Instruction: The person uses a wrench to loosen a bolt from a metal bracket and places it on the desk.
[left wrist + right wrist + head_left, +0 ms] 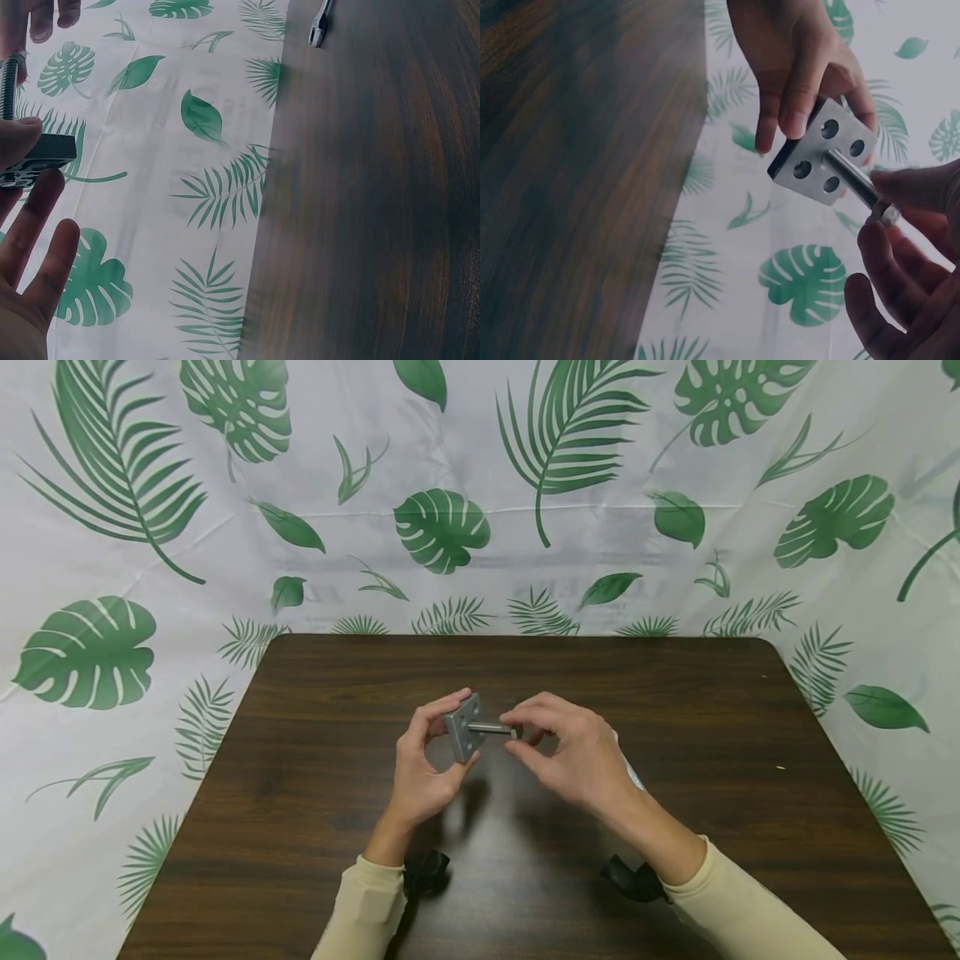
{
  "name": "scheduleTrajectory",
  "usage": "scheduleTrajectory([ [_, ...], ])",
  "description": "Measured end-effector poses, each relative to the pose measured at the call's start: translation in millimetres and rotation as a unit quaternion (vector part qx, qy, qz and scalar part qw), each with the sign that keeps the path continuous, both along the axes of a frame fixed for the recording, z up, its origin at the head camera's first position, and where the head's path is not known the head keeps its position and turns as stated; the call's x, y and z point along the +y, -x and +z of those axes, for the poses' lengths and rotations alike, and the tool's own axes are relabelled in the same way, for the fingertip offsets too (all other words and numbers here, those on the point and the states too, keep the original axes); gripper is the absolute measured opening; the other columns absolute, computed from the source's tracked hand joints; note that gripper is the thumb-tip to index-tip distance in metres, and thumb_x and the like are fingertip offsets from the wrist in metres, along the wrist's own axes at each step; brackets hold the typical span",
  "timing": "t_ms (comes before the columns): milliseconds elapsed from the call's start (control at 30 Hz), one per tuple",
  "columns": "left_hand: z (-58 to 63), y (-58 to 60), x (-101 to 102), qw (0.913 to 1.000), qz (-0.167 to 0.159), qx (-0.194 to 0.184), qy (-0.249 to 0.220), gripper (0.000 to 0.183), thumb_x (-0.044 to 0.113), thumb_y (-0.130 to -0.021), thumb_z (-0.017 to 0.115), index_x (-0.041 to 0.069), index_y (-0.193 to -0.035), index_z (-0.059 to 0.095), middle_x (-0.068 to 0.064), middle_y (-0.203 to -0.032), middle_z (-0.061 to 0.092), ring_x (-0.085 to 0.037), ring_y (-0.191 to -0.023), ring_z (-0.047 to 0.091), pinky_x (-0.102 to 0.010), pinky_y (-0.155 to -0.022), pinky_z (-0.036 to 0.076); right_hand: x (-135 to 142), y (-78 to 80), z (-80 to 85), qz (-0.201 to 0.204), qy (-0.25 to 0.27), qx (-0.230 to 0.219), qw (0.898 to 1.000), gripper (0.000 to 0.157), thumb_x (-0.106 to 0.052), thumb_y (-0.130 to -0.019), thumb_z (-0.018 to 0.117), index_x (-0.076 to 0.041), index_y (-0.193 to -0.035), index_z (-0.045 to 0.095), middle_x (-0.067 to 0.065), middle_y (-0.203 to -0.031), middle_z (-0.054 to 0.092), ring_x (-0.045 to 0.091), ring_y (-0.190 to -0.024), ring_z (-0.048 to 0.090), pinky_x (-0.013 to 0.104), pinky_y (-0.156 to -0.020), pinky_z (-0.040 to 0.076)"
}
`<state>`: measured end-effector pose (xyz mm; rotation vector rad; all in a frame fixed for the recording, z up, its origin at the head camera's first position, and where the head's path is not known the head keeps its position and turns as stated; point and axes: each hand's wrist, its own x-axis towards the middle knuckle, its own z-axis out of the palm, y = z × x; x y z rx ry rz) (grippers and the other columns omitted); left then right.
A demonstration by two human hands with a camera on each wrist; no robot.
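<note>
Raised above the table, a square grey metal plate (457,737) is held by its edges between the thumb and fingers of my left hand (422,781). Round holes (802,169) show near the plate's corners in the right wrist view. A threaded bolt (853,178) stands out from the middle of the plate's face. My right hand (581,756) pinches the bolt's hex head between thumb and fingertips. In the left wrist view, the bolt's threaded shank (8,88) rises from the plate (52,148) at the left edge.
Dark wood-grain table (322,693) lies under both hands. A slim metal tool (319,30) rests on it at the top of the left wrist view. White leaf-print sheeting (337,543) stands around the back and sides. Black straps (426,872) show at both wrists.
</note>
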<state>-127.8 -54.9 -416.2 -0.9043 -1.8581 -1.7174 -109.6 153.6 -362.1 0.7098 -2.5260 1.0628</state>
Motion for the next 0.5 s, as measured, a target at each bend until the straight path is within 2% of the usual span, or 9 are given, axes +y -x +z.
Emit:
scheduleTrajectory([
  [100, 0.0, -0.3, -0.2, 1.0000, 0.001, 0.000, 0.002, 0.061, -0.020, -0.067, 0.076, -0.017, -0.121, 0.047, -0.031, -0.129, 0.055, -0.038, -0.099, 0.065, -0.037, -0.081, 0.053, -0.7, -1.2, 0.5, -0.020, -0.009, -0.018, 1.000, 0.033, -0.026, -0.080, 0.083, -0.021, -0.112, 0.073, -0.013, -0.102, 0.066, 0.000, -0.072, 0.061, 0.026, -0.058, 0.049],
  [200, 0.0, -0.8, -0.4, 1.0000, 0.002, -0.001, 0.003, 0.061, -0.020, -0.067, 0.075, -0.016, -0.121, 0.047, -0.031, -0.129, 0.055, -0.038, -0.100, 0.065, -0.038, -0.081, 0.053, -1.6, -2.2, 1.4, -0.051, -0.024, -0.035, 0.998, 0.033, -0.034, -0.084, 0.078, -0.022, -0.113, 0.073, -0.014, -0.091, 0.065, 0.001, -0.069, 0.058, 0.028, -0.055, 0.045],
  [333, 0.0, -1.0, -0.2, 1.0000, 0.002, -0.002, 0.003, 0.062, -0.020, -0.067, 0.076, -0.016, -0.121, 0.047, -0.031, -0.129, 0.055, -0.036, -0.101, 0.065, -0.039, -0.080, 0.053, -2.6, -3.0, 2.8, -0.079, -0.043, -0.059, 0.994, 0.027, -0.038, -0.089, 0.072, -0.021, -0.110, 0.074, -0.016, -0.080, 0.065, 0.002, -0.063, 0.054, 0.029, -0.054, 0.043],
  [500, 0.3, -0.5, -0.2, 1.0000, 0.001, 0.001, 0.002, 0.062, -0.020, -0.066, 0.076, -0.017, -0.121, 0.047, -0.031, -0.129, 0.055, -0.036, -0.102, 0.065, -0.040, -0.079, 0.054, -3.0, -2.2, 4.2, -0.079, -0.060, -0.071, 0.993, 0.024, -0.037, -0.091, 0.070, -0.021, -0.107, 0.076, -0.016, -0.078, 0.067, 0.001, -0.063, 0.055, 0.028, -0.055, 0.044],
])
